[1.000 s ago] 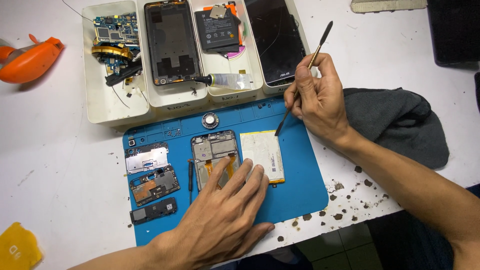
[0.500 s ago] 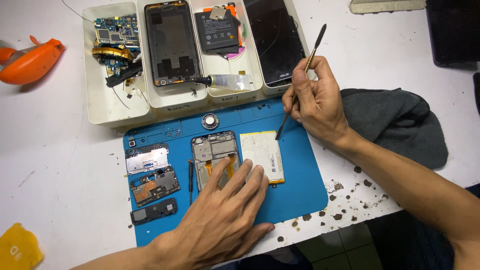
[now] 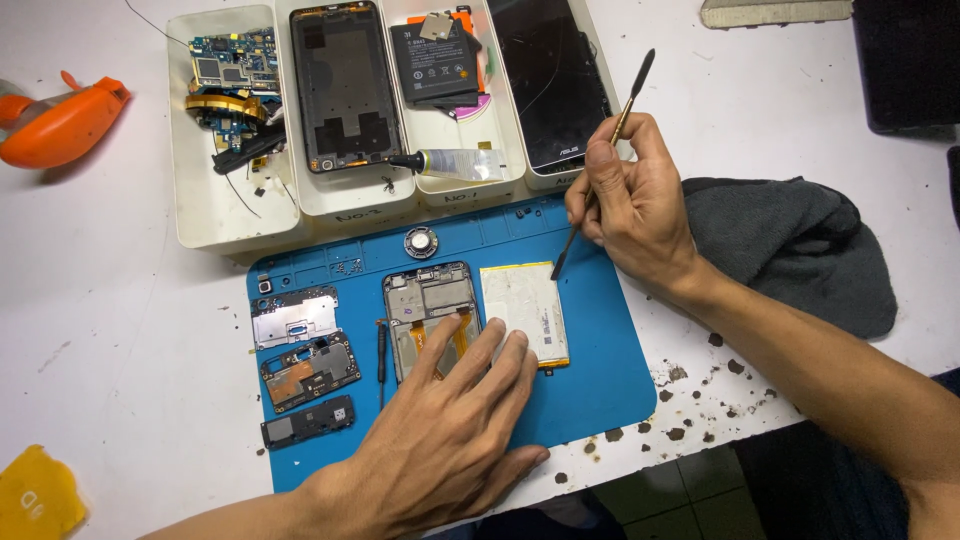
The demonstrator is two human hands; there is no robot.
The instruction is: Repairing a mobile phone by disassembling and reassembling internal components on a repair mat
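My left hand lies flat on the blue work mat, fingertips pressing on the lower part of an opened phone frame and the edge of a flat white battery beside it. My right hand grips a thin metal spudger like a pen; its lower tip hovers near the battery's upper right corner. Left of the frame lie a silver shield plate, a circuit board and a small black module.
Several white trays at the back hold circuit boards, a phone back shell, a black battery, a glue tube and a dark screen. A grey cloth lies right, an orange tool left, a yellow pick lower left.
My right hand has tilted the spudger slightly and shifted its tip a little toward the battery's corner. My left hand has stayed in place on the phone frame.
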